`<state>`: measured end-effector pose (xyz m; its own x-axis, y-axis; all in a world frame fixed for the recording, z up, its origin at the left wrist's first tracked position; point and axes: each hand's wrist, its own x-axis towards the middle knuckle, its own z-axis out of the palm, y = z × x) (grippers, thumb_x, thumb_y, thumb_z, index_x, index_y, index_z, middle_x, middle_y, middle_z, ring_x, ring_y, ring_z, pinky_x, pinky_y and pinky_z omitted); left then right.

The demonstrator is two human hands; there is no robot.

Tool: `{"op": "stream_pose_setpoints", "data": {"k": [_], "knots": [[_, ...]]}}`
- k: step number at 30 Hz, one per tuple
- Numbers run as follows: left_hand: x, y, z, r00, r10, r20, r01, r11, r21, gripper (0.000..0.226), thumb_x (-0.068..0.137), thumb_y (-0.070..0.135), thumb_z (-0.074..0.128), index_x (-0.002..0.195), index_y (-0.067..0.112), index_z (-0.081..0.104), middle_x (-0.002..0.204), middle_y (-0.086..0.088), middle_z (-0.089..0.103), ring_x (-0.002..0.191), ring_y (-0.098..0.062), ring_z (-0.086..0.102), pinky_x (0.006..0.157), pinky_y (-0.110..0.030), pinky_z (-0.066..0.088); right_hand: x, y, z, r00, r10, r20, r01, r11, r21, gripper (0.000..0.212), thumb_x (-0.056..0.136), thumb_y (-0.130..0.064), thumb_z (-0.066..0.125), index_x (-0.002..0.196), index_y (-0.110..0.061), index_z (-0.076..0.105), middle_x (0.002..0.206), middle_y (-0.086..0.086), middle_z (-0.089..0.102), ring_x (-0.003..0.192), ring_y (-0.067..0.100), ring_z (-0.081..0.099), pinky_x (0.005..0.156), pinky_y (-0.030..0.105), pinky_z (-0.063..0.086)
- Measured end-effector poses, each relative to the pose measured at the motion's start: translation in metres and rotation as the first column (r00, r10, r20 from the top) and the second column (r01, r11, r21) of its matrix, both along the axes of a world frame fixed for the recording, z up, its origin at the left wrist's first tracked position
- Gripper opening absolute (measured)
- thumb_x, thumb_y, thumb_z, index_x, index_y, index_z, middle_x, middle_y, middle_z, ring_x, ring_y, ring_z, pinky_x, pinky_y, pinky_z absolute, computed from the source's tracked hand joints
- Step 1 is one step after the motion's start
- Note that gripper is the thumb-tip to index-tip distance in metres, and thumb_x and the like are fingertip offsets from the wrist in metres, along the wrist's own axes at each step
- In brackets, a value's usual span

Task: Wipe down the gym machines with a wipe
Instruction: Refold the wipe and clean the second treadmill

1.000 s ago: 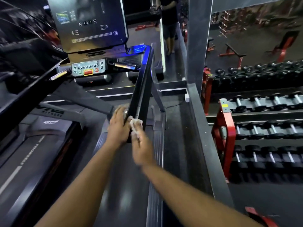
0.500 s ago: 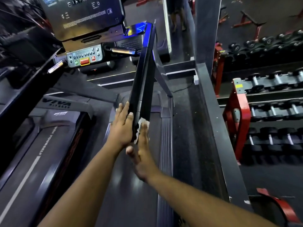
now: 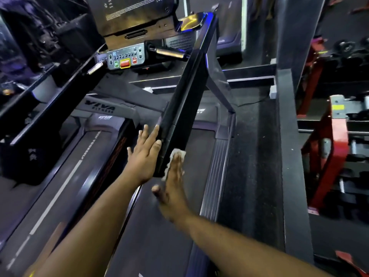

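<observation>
Half-hidden wipe under right hand, handrail

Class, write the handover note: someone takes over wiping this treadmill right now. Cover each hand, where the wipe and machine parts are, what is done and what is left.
Left hand: open, fingers straight, flat against the left face of the treadmill's right side rail.
Right hand: open, pressing the white wipe against the rail's right face near its lower end.
Done: cannot tell how much is already wiped.
Left: probably the rest of the rail upward, the control panel, and the other machines.
</observation>
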<state>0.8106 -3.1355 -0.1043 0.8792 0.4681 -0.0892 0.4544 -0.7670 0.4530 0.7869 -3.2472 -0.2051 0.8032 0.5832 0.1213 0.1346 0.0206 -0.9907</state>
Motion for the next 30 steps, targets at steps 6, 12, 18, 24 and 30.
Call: {"op": "stream_pose_setpoints", "data": {"k": [6, 12, 18, 24, 30], "knots": [[-0.005, -0.005, 0.003, 1.000, 0.024, 0.000, -0.024, 0.999, 0.027, 0.049, 0.111, 0.041, 0.030, 0.158, 0.047, 0.018, 0.170, 0.014, -0.004, 0.155, -0.004, -0.009, 0.122, -0.051, -0.014, 0.062, 0.018, 0.036, 0.990, -0.099, -0.099, 0.099, 0.995, -0.008, 0.134, 0.064, -0.103, 0.012, 0.158, -0.010, -0.013, 0.166, 0.003, -0.022, 0.151, 0.014, -0.027, 0.123, 0.047, -0.014], [-0.005, -0.006, 0.000, 1.000, 0.022, 0.003, -0.022, 0.999, 0.025, 0.050, 0.111, 0.037, 0.028, 0.159, 0.044, 0.017, 0.170, 0.014, -0.005, 0.154, -0.003, -0.012, 0.123, -0.048, -0.015, -0.017, -0.014, 0.007, 0.984, 0.110, 0.141, -0.100, 0.992, -0.073, 0.120, 0.070, -0.098, 0.012, 0.152, -0.019, -0.026, 0.161, -0.001, -0.035, 0.151, 0.017, -0.028, 0.124, 0.048, -0.012], [-0.007, 0.001, -0.004, 0.999, -0.050, 0.015, 0.050, 0.999, 0.019, 0.052, 0.109, 0.044, 0.027, 0.159, 0.044, 0.014, 0.170, 0.012, -0.009, 0.155, -0.006, -0.014, 0.123, -0.054, -0.015, 0.064, 0.016, 0.038, 0.995, -0.089, -0.052, 0.087, 0.996, -0.031, 0.134, 0.061, -0.105, 0.014, 0.157, -0.017, -0.019, 0.163, -0.007, -0.028, 0.142, 0.000, -0.037, 0.123, 0.048, -0.015], [-0.002, 0.005, -0.007, 0.999, -0.042, 0.021, 0.042, 0.999, 0.009, 0.051, 0.110, 0.039, 0.027, 0.159, 0.047, 0.013, 0.169, 0.014, -0.010, 0.153, -0.002, -0.016, 0.122, -0.053, -0.017, -0.019, -0.006, 0.022, 0.988, 0.054, 0.141, -0.048, 0.998, -0.046, 0.115, 0.075, -0.095, 0.018, 0.152, -0.024, -0.029, 0.160, -0.007, -0.037, 0.150, 0.015, -0.030, 0.122, 0.047, -0.013], [-0.001, 0.008, -0.007, 0.997, -0.072, 0.010, 0.072, 0.997, 0.008, 0.053, 0.110, 0.043, 0.029, 0.160, 0.045, 0.010, 0.170, 0.011, -0.011, 0.154, -0.005, -0.016, 0.121, -0.053, -0.016, 0.057, 0.018, 0.054, 0.986, -0.148, -0.080, 0.144, 0.988, -0.057, 0.133, 0.054, -0.107, 0.008, 0.156, -0.026, -0.016, 0.159, -0.017, -0.025, 0.149, 0.006, -0.027, 0.122, 0.051, -0.016]]}}
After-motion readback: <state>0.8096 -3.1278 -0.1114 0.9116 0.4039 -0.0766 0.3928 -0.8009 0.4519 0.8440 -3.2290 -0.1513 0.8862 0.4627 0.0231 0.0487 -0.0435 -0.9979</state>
